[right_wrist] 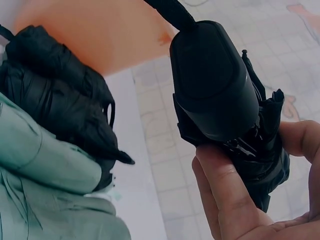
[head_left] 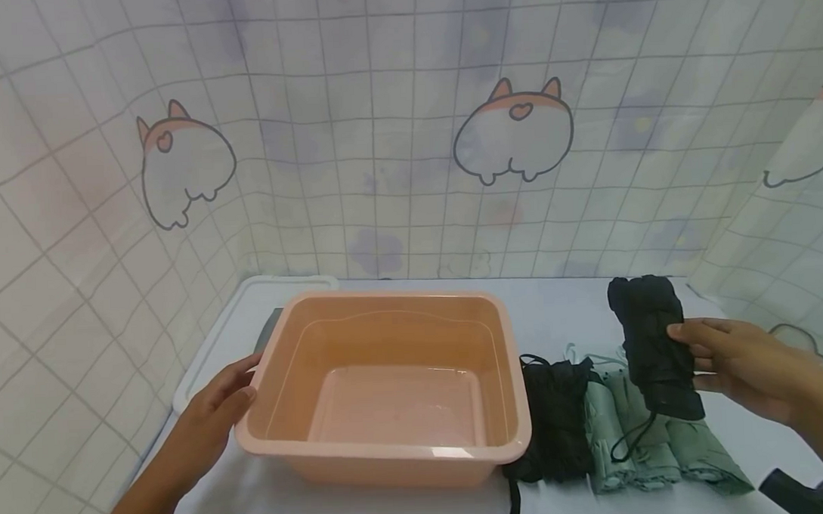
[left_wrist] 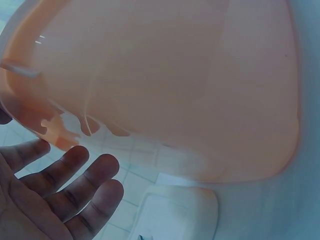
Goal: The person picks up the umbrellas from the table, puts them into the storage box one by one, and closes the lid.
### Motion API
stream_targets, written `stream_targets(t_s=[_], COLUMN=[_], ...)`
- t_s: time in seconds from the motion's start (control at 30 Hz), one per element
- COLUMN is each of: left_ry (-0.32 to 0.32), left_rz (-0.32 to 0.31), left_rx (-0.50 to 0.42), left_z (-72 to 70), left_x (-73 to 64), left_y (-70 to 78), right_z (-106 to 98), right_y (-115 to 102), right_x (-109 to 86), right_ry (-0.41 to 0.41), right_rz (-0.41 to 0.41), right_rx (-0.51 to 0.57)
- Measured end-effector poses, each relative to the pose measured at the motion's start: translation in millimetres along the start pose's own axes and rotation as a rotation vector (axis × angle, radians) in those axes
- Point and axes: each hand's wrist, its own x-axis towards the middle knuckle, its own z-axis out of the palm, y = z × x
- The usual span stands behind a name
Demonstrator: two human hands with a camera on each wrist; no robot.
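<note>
My right hand grips a black folding umbrella, thumb on one side and fingers on the other, raised above the table. In the right wrist view, the smooth handle end and wrist strap of the umbrella show. The left hand touches the left rim of a peach plastic basin; in the left wrist view its fingers are loosely extended beside the rim. Only the inner floor and walls show inside the basin. Right of it lie black fabric bundles and several light green rolled bundles.
The white table meets a tile-patterned curtain or sheet at the back and sides. A pale tray or lid lies behind the basin on the left. Something dark sits at the lower right edge.
</note>
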Motion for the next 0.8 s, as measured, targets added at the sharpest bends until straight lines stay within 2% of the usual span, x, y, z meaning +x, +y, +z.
stream_targets(t_s=[0.27,0.8], left_ry=[0.012,0.006], left_rz=[-0.01,0.002], left_rx=[0.021,0.001], left_z=[1.8,1.9], left_x=[0.4,-0.2], left_y=[2.0,-1.9], right_z=[12.8,32.3], right_y=[-12.8,-29.9], right_x=[-1.4,-4.5], right_ry=[-0.013,-0.043], right_rz=[-0.018,-0.018], right_rx=[0.031,0.082])
